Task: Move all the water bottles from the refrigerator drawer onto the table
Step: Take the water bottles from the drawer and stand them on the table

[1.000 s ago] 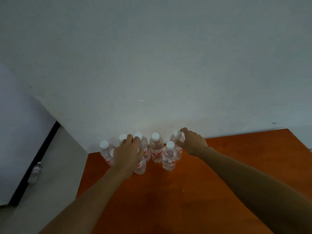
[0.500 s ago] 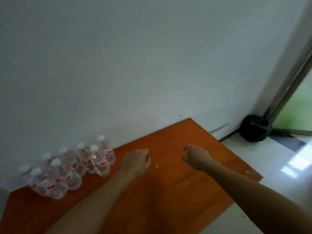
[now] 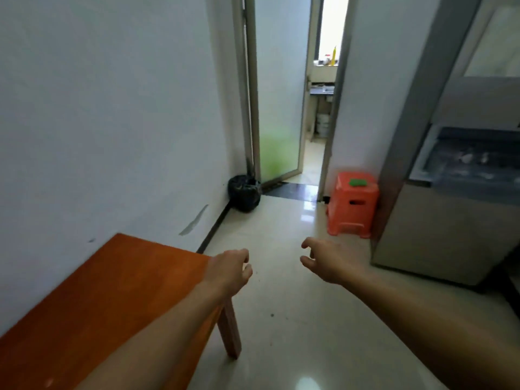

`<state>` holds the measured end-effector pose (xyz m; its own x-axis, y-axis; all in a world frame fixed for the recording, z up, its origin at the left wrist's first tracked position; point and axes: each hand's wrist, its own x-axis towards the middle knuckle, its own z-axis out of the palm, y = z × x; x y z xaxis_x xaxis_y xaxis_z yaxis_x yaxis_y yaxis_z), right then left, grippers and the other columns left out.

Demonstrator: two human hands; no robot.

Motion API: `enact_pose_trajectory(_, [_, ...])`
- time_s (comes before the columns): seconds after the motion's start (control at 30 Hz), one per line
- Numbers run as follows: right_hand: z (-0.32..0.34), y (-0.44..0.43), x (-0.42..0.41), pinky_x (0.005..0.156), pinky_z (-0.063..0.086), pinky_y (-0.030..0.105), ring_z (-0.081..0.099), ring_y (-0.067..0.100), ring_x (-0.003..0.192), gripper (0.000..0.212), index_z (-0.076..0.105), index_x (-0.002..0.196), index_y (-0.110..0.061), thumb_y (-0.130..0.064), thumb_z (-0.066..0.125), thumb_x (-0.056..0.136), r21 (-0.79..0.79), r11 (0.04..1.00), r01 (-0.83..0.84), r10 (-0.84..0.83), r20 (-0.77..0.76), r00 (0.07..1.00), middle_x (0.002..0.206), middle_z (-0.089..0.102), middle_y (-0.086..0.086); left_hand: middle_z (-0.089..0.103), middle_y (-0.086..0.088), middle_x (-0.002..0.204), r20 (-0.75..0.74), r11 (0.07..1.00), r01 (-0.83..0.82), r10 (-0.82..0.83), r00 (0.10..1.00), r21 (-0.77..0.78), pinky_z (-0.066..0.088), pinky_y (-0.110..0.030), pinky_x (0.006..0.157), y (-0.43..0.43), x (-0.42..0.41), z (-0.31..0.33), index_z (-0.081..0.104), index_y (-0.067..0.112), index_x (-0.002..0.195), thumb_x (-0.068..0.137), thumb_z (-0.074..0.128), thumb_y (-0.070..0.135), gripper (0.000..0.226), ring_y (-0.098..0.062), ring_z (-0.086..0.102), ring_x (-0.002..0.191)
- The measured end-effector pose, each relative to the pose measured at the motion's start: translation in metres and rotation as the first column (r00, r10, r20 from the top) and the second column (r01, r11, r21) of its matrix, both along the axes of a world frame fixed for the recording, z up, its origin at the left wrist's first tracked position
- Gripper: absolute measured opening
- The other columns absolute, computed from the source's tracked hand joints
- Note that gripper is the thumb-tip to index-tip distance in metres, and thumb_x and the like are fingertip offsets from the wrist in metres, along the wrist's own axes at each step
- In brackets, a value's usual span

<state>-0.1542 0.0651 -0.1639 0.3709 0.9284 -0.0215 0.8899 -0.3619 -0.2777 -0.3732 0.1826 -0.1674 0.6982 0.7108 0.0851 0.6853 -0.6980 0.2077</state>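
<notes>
The orange wooden table [image 3: 112, 291] fills the lower left, against the white wall. No water bottles show on the part of it in view. My left hand [image 3: 229, 270] hovers over the table's right corner, fingers loosely curled, holding nothing. My right hand [image 3: 326, 261] is out over the floor, fingers relaxed and empty. At the right stands the refrigerator [image 3: 450, 235] with its drawer [image 3: 472, 159] pulled open; pale, blurred shapes lie inside it.
An orange plastic stool [image 3: 353, 204] with a green item on top stands by the refrigerator. A black bag [image 3: 244, 192] sits in the corner beside an open glass door [image 3: 278, 114]. Pale tiled floor [image 3: 281, 319] stretches between table and refrigerator.
Both hands let go of the bottles set on the table and drew back empty. My view swung right, from the bottle cluster to the doorway and the refrigerator.
</notes>
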Motion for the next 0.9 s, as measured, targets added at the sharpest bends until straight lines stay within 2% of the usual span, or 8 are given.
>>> enact_pose_trajectory(0.13, [-0.001, -0.017, 0.097, 0.077, 0.048, 0.033, 0.061, 0.022, 0.096, 0.040, 0.056, 0.118, -0.032, -0.052, 0.050, 0.084, 0.045, 0.987, 0.152, -0.154, 0.043, 0.987, 0.103, 0.066, -0.002, 0.066, 0.000, 0.101, -0.002, 0.987, 0.153, -0.153, 0.988, 0.039, 0.049, -0.034, 0.074, 0.024, 0.123, -0.005, 0.058, 0.022, 0.105, 0.091, 0.048, 0.040, 0.025, -0.023, 0.061, 0.088])
enact_pose_trajectory(0.27, [0.005, -0.019, 0.188, 0.077, 0.048, 0.034, 0.062, 0.023, 0.097, 0.035, 0.056, 0.119, -0.027, -0.043, 0.054, 0.088, 0.024, 0.960, 0.280, -0.281, 0.084, 0.956, 0.109, 0.066, -0.001, 0.067, 0.002, 0.103, 0.011, 0.961, 0.272, -0.273, 0.962, 0.049, 0.045, -0.033, 0.074, 0.046, 0.242, 0.001, 0.058, 0.022, 0.105, 0.092, 0.047, 0.039, 0.024, -0.023, 0.060, 0.093])
enact_pose_trajectory(0.37, [0.010, -0.023, 0.246, 0.077, 0.046, 0.032, 0.062, 0.023, 0.100, 0.034, 0.056, 0.119, -0.026, -0.043, 0.053, 0.090, 0.009, 0.923, 0.385, -0.384, 0.085, 0.919, 0.110, 0.066, 0.000, 0.067, 0.001, 0.103, 0.015, 0.927, 0.372, -0.373, 0.928, 0.039, 0.044, -0.032, 0.073, 0.055, 0.319, 0.011, 0.059, 0.022, 0.105, 0.092, 0.047, 0.037, 0.023, -0.023, 0.060, 0.093])
enact_pose_trajectory(0.53, [0.006, -0.051, 0.328, 0.079, 0.047, 0.033, 0.061, 0.020, 0.100, 0.036, 0.054, 0.122, -0.027, -0.046, 0.051, 0.091, 0.022, 0.844, 0.535, -0.535, 0.075, 0.841, 0.111, 0.065, -0.002, 0.067, 0.004, 0.102, 0.051, 0.837, 0.547, -0.547, 0.836, 0.001, 0.044, -0.027, 0.066, 0.055, 0.438, 0.015, 0.059, 0.025, 0.102, 0.091, 0.050, 0.037, 0.018, -0.015, 0.060, 0.081])
enact_pose_trajectory(0.63, [0.000, -0.073, 0.375, 0.076, 0.045, 0.031, 0.061, 0.021, 0.099, 0.035, 0.055, 0.121, -0.025, -0.045, 0.052, 0.092, 0.024, 0.790, 0.613, -0.613, 0.052, 0.788, 0.111, 0.065, -0.002, 0.065, 0.004, 0.101, 0.028, 0.777, 0.629, -0.629, 0.777, -0.012, 0.053, -0.034, 0.073, 0.045, 0.501, 0.007, 0.059, 0.025, 0.099, 0.088, 0.048, 0.039, 0.021, -0.020, 0.062, 0.084])
enact_pose_trajectory(0.7, [-0.006, -0.085, 0.407, 0.076, 0.045, 0.031, 0.061, 0.021, 0.100, 0.034, 0.056, 0.119, -0.025, -0.045, 0.053, 0.091, 0.028, 0.753, 0.657, -0.658, 0.038, 0.752, 0.112, 0.065, -0.001, 0.066, 0.003, 0.095, 0.025, 0.738, 0.675, -0.674, 0.738, -0.027, 0.054, -0.039, 0.074, 0.036, 0.542, 0.003, 0.058, 0.024, 0.093, 0.085, 0.046, 0.039, 0.021, -0.020, 0.062, 0.085])
enact_pose_trajectory(0.77, [-0.015, -0.096, 0.442, 0.076, 0.045, 0.031, 0.061, 0.021, 0.100, 0.034, 0.056, 0.118, -0.026, -0.046, 0.053, 0.090, 0.023, 0.732, 0.681, -0.681, 0.030, 0.732, 0.112, 0.065, -0.002, 0.066, 0.002, 0.089, -0.005, 0.707, 0.706, -0.707, 0.708, -0.031, 0.054, -0.039, 0.073, 0.027, 0.583, -0.001, 0.056, 0.022, 0.087, 0.086, 0.047, 0.036, 0.016, -0.021, 0.063, 0.081])
enact_pose_trajectory(0.9, [-0.023, -0.111, 0.522, 0.078, 0.047, 0.033, 0.061, 0.021, 0.101, 0.036, 0.056, 0.121, -0.026, -0.046, 0.052, 0.091, 0.026, 0.708, 0.706, -0.706, 0.011, 0.708, 0.113, 0.065, -0.002, 0.067, 0.000, 0.091, -0.045, 0.691, 0.723, -0.723, 0.690, -0.001, 0.053, -0.038, 0.069, 0.013, 0.668, -0.001, 0.055, 0.021, 0.088, 0.086, 0.046, 0.036, 0.017, -0.023, 0.063, 0.081])
